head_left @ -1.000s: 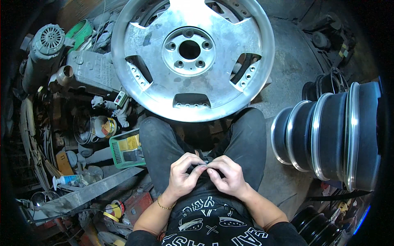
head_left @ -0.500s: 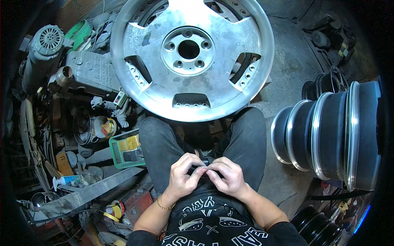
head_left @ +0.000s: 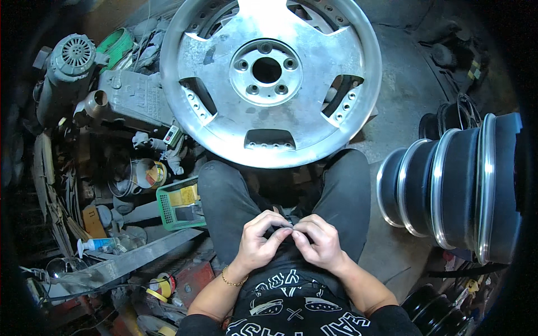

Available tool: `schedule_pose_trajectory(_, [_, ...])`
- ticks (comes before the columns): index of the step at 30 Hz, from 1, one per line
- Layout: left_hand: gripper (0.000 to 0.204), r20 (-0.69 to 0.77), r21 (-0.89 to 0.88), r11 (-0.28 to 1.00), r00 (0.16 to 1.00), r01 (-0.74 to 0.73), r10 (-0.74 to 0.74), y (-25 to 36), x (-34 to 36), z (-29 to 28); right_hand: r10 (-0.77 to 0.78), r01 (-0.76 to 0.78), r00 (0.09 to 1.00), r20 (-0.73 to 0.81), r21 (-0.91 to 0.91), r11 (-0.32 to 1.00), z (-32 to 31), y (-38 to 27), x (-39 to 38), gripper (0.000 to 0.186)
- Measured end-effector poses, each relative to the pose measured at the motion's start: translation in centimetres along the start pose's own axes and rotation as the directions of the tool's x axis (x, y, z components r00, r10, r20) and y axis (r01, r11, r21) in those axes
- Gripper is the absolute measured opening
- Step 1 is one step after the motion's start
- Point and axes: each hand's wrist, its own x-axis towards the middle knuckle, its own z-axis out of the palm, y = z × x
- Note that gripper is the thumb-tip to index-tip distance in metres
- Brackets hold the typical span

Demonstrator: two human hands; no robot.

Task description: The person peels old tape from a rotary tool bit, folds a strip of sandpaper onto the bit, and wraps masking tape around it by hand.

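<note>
Over my lap, my left hand (head_left: 263, 239) and my right hand (head_left: 318, 242) meet with thumbs and fingertips pinched close together. Between the fingertips there seems to be a small dark grey piece, too covered to name. A gold-coloured bracelet (head_left: 234, 278) circles my left wrist. Beyond my knees lies a large bare-metal wheel rim (head_left: 218, 120), face up, with a round centre bore, bolt holes around it and cut-out windows near its edge. Neither hand touches the wheel rim.
Wheel barrels (head_left: 454, 185) with bright lips stand in a row at the right. On the left are a green plastic basket (head_left: 167, 215), a wire-handled bucket (head_left: 137, 176), an electric motor (head_left: 73, 59), a grey metal beam (head_left: 129, 263) and a spray bottle (head_left: 101, 245).
The whole view has shifted slightly, so everything sits a little further right. Both hands keep their pinch over my lap, with hardly any finger movement.
</note>
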Motion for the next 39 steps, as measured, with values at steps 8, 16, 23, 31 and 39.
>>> schedule_pose_trajectory(8, [0.008, 0.022, 0.013, 1.0, 1.0, -0.005, 0.004, -0.08, 0.21, -0.29, 0.029, -0.029, 0.999, -0.012, 0.034, 0.999, 0.06, -0.17, 0.09, 0.017])
schedule_pose_trajectory(16, [0.012, -0.013, 0.053, 0.998, 1.0, 0.018, -0.017, -0.18, -0.2, 0.02, -0.022, 0.022, 1.0, -0.008, 0.0, 1.0, 0.22, -0.21, 0.27, 0.012])
schedule_pose_trajectory(23, [0.011, -0.023, 0.003, 1.0, 1.0, -0.019, 0.019, -0.32, -0.26, 0.18, -0.033, 0.033, 0.999, -0.014, -0.031, 0.999, 0.22, -0.25, 0.34, 0.01])
schedule_pose_trajectory(31, [0.009, 0.003, -0.007, 0.998, 0.998, 0.063, -0.063, 0.31, -0.08, -0.17, -0.003, 0.003, 1.0, 0.003, 0.008, 1.0, -0.23, -0.63, 0.63, 0.014])
schedule_pose_trajectory(39, [0.009, 0.015, -0.019, 1.0, 1.0, 0.017, -0.017, -0.22, 0.08, -0.34, -0.01, 0.011, 1.0, -0.023, 0.033, 0.999, 0.12, -0.15, 0.2, 0.016])
